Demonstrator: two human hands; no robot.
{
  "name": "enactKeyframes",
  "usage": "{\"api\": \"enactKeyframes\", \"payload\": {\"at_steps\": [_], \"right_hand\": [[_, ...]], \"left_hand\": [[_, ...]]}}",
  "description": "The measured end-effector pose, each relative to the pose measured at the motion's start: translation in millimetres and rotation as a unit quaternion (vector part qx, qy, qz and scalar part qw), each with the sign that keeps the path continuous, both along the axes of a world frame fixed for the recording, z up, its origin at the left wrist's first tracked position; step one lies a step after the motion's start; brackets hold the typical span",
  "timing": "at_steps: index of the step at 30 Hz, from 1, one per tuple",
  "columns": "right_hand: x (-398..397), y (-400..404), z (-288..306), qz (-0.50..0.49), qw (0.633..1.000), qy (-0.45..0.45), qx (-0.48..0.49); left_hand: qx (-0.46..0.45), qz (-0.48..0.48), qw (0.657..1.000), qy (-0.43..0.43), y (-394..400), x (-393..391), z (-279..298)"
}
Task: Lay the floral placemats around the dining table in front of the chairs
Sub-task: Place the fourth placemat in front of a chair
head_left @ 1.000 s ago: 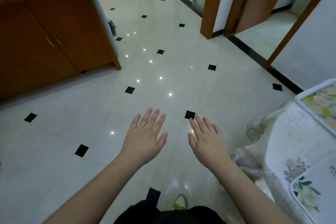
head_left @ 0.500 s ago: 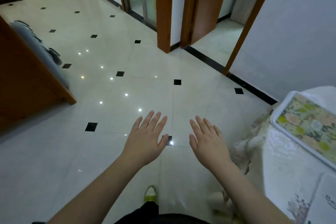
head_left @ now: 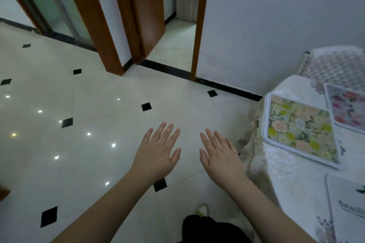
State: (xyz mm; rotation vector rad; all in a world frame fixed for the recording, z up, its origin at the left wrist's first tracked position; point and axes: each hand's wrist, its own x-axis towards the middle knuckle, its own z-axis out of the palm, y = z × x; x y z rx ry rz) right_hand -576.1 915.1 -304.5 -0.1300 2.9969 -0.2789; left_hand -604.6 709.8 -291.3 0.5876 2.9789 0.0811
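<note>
My left hand (head_left: 158, 150) and my right hand (head_left: 220, 154) hover palm-down over the tiled floor, fingers spread, holding nothing. To their right stands the dining table (head_left: 284, 175), covered in a white lace cloth. On it lies a green-and-peach floral placemat (head_left: 300, 128) near the table's edge. A pink-and-red floral placemat (head_left: 347, 108) lies just beyond it, cut off by the frame. A white placemat with printed lettering (head_left: 347, 201) lies at the near right, partly out of view. Both hands are well left of the table.
Glossy cream floor (head_left: 98, 134) with small black diamond tiles stretches left. A wooden door frame (head_left: 199, 23) and an open doorway stand ahead. A quilted patterned chair cover (head_left: 333, 65) shows behind the table against the grey wall (head_left: 276, 16).
The view has swung right: the wooden cabinet has left the frame and more of the table and its placemats has come in. My hands keep the same spread pose.
</note>
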Motion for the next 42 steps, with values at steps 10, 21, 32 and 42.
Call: {"api": "enactKeyframes", "payload": {"at_steps": [10, 21, 32, 42], "right_hand": [[-110, 128, -11, -0.135, 0.991, 0.005, -0.013], [-170, 224, -15, -0.272, 0.962, 0.0, -0.026], [-223, 277, -32, -0.468, 0.883, -0.039, -0.028], [-227, 276, -47, -0.63, 0.774, -0.04, -0.048]], "left_hand": [[-0.006, -0.113, 0.994, 0.0, 137, -157, 1], [-0.023, -0.268, 0.963, -0.009, 276, -268, -4], [0.001, -0.482, 0.876, -0.017, 386, -372, -22], [0.022, -0.644, 0.764, -0.038, 473, -407, -34]]}}
